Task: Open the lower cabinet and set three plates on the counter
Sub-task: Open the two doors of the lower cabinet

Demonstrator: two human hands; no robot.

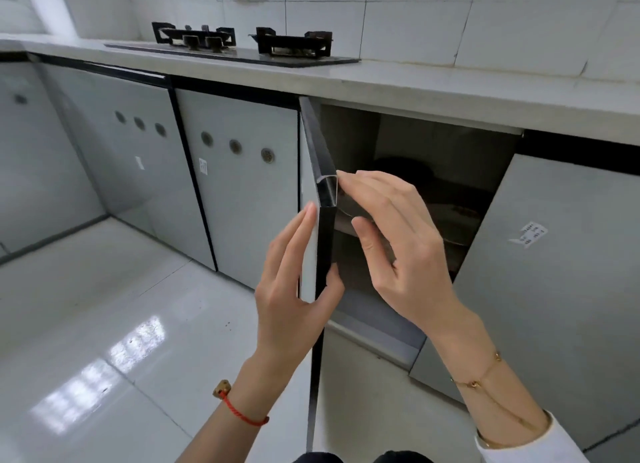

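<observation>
White square tiles point(398, 16) cover the back wall, with dark grout lines and a stained patch near the top. A two-burner gas hob point(242, 45) with black pan supports sits flush on its dark glass plate. Below run pale grey cabinet fronts point(239, 172) edged in black – several carry a row of three round vents and a small sticker. The floor point(104, 324) is glossy light tile – it mirrors a bright window-like patch of light at lower left.
</observation>
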